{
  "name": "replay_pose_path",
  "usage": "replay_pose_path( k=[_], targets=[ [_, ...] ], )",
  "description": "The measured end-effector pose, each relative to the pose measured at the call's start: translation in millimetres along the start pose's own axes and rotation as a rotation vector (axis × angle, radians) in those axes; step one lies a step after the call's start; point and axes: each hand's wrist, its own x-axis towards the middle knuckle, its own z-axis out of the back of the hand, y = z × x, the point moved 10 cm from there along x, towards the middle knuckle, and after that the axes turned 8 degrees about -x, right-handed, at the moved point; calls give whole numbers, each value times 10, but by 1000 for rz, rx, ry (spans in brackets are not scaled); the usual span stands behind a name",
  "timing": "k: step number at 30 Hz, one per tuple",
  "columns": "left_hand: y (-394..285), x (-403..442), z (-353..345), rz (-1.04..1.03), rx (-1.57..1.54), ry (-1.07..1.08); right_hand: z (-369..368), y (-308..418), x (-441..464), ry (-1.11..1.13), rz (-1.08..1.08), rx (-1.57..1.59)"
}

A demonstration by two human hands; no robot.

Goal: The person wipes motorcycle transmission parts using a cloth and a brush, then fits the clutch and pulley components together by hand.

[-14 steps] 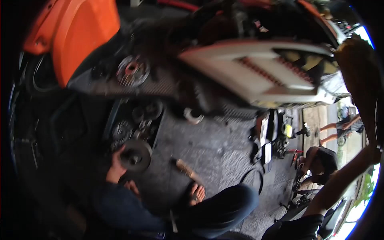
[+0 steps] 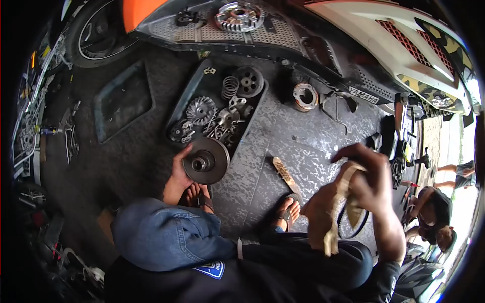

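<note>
My left hand (image 2: pixel 178 174) grips the rim of a round dark metal pulley disc (image 2: pixel 214 166) with a hub in its centre, held just over the near corner of a parts tray (image 2: pixel 178 112). On the right, my right hand (image 2: pixel 371 174) is raised above my knee, its fingers curled round a crumpled tan cloth (image 2: pixel 323 209) that hangs down. In the tray lie a coil spring (image 2: pixel 230 87), a finned wheel (image 2: pixel 201 110), a round plate with holes (image 2: pixel 250 82) and several small metal parts.
A scooter (image 2: pixel 353 83) stands along the far side, with a slotted metal wheel (image 2: pixel 239 16) on its footboard. A brush (image 2: pixel 284 173) and a cylindrical part (image 2: pixel 305 96) lie on the floor. Another person (image 2: pixel 429 212) crouches at the right.
The view has tilted down toward the floor. My right hand has come down from the far right edge with the cloth. My left hand still holds the disc.
</note>
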Motion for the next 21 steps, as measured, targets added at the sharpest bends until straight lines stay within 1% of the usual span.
replay_pose_path(
  k=[1,3,5,7,9,10,11,12,13,14,15,16,17,18,19,20,21],
  targets=[
    [40,-48,6,25,-23,-17,-177,-25,84,24,93,-83],
    [98,-88,55,15,-27,-22,-446,-134,226,85,53,-121],
    [229,-87,-100,81,18,45,-656,-393,346,59,36,-224],
    [301,-87,-239,111,27,52,-714,-608,452,38,-100,-231],
    [454,-72,-538,222,256,246,-694,-666,509,28,-156,-251],
    [497,-80,-785,190,303,337,-695,-692,512,27,-154,-258],
    [585,-95,-874,238,392,387,-676,-685,522,-2,-113,-255],
    [579,-78,-1057,125,412,444,-641,-647,517,-33,-73,-251],
    [580,-75,-1230,12,430,503,-661,-669,470,8,-142,-167],
    [616,-55,-1296,10,431,513,-680,-653,396,26,-139,-114],
    [678,-56,-1389,35,440,578,-702,-644,326,46,-133,-63],
    [735,-37,-1365,52,441,605,-773,-631,262,125,-122,118],
    [790,-19,-1340,69,443,633,-760,-367,250,146,156,272],
    [956,80,-1183,225,265,640,-769,-327,206,167,316,323],
    [1068,95,-1168,372,89,648,-805,-349,159,188,484,370],
    [1137,109,-1118,409,53,624,-972,-645,133,198,344,440],
    [1165,91,-1143,403,58,628,-1159,-837,121,155,258,540]
  ],
)
